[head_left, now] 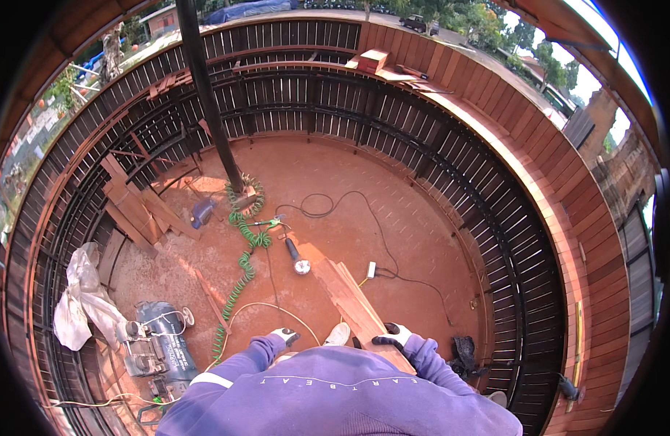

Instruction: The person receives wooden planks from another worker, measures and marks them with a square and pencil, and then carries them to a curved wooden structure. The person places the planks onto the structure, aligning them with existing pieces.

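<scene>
My right hand (393, 336), in a white and dark glove, grips the near part of a stack of long reddish-brown wooden planks (342, 291). The planks slant away from me, toward the far left. My left hand (285, 336), gloved the same way, hangs apart from the planks with nothing visible in it; its fingers show only small. Just beyond the planks' far end lies an angle grinder (297, 257) with a pale round disc. A white shoe (338, 334) shows between my hands.
A green coiled air hose (240, 276) runs from a dark post (211, 109) toward a compressor (164, 345) at left. A cable with a white socket box (371, 269) crosses the reddish floor. More planks (135, 203) stand at far left. A curved slatted wall (422, 145) encloses the space.
</scene>
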`<state>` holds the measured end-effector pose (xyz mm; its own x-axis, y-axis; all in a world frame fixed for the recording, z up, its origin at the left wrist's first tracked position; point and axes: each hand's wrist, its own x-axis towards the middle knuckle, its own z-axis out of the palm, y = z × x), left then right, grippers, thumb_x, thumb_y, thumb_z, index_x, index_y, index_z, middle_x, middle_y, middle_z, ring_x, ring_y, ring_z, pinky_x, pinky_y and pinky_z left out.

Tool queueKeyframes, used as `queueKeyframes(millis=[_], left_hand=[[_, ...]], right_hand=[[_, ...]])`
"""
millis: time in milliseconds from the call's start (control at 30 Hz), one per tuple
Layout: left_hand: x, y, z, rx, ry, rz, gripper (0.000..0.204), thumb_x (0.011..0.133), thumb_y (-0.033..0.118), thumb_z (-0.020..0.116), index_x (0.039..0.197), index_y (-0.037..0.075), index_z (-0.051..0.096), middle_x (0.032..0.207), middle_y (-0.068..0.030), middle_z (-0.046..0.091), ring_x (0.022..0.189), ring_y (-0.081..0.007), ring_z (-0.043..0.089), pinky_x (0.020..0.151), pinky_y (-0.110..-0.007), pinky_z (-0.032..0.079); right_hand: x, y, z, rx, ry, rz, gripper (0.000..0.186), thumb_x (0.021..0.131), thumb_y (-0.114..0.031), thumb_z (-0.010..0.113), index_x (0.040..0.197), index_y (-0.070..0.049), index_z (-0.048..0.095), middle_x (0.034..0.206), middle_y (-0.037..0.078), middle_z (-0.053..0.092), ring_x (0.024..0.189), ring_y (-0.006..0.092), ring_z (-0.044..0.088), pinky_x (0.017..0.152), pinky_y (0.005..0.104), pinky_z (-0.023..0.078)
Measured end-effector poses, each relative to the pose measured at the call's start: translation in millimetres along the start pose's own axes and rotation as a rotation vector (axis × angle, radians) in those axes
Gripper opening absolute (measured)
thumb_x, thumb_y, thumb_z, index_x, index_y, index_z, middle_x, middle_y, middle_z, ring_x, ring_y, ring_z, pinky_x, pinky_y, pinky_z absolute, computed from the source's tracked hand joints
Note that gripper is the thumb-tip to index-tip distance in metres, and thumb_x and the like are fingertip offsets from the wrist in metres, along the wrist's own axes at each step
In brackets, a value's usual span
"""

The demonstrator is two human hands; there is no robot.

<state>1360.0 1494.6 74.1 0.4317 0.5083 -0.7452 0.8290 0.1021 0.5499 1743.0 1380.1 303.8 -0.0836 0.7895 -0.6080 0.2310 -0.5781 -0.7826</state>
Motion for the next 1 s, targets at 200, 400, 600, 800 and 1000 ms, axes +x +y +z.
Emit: queueKeyframes(millis=[200, 400, 600, 800, 1000], left_hand=[[31, 264, -129, -1.391, -0.420, 0.423, 0.068, 0.082, 0.055, 0.064, 0.135, 0.020, 0.042, 0.132, -0.0143, 0.052, 0.118, -0.0287, 0.053, 0.101, -0.045, 0.042], [89, 378, -224, -1.734, -0.185, 0.858, 0.102, 0.065, 0.070, 0.068, 0.137, 0.006, 0.034, 0.127, -0.0211, 0.049, 0.120, -0.0364, 0.048, 0.105, -0.051, 0.037], [201, 396, -335, -1.919, -0.119, 0.869, 0.085, 0.072, 0.057, 0.071, 0.137, 0.012, 0.039, 0.134, -0.0121, 0.047, 0.123, -0.0331, 0.045, 0.107, -0.050, 0.035], [259, 457, -482, -1.882, -0.034, 0.895, 0.079, 0.077, 0.051, 0.069, 0.138, 0.011, 0.038, 0.134, -0.0121, 0.047, 0.123, -0.0322, 0.045, 0.106, -0.049, 0.036], [310, 511, -585, -1.773, 0.061, 0.863, 0.078, 0.078, 0.048, 0.069, 0.137, 0.008, 0.037, 0.132, -0.0141, 0.048, 0.121, -0.0319, 0.047, 0.105, -0.047, 0.037]], right_hand=[[105, -119, -102, 0.343, -0.205, -0.194, 0.058, 0.076, -0.029, 0.071, 0.122, 0.004, 0.054, 0.108, 0.014, 0.064, 0.097, 0.0205, 0.062, 0.086, 0.0324, 0.049], [214, -229, -151, 0.676, -0.656, 0.074, 0.065, 0.079, -0.036, 0.066, 0.123, 0.009, 0.049, 0.110, 0.025, 0.062, 0.096, 0.0301, 0.064, 0.087, 0.0373, 0.051], [365, -329, -231, -0.289, -0.276, -0.180, 0.064, 0.081, -0.052, 0.065, 0.119, -0.002, 0.061, 0.104, 0.014, 0.068, 0.087, 0.0214, 0.064, 0.079, 0.0334, 0.049], [437, -460, -289, -0.479, -0.159, -0.505, 0.070, 0.083, -0.043, 0.066, 0.136, -0.003, 0.043, 0.125, 0.018, 0.057, 0.114, 0.0283, 0.055, 0.099, 0.0366, 0.041], [488, -524, -313, -0.636, 0.230, -0.619, 0.095, 0.074, -0.049, 0.068, 0.140, 0.006, 0.027, 0.127, 0.028, 0.050, 0.113, 0.0394, 0.054, 0.099, 0.0388, 0.042]])
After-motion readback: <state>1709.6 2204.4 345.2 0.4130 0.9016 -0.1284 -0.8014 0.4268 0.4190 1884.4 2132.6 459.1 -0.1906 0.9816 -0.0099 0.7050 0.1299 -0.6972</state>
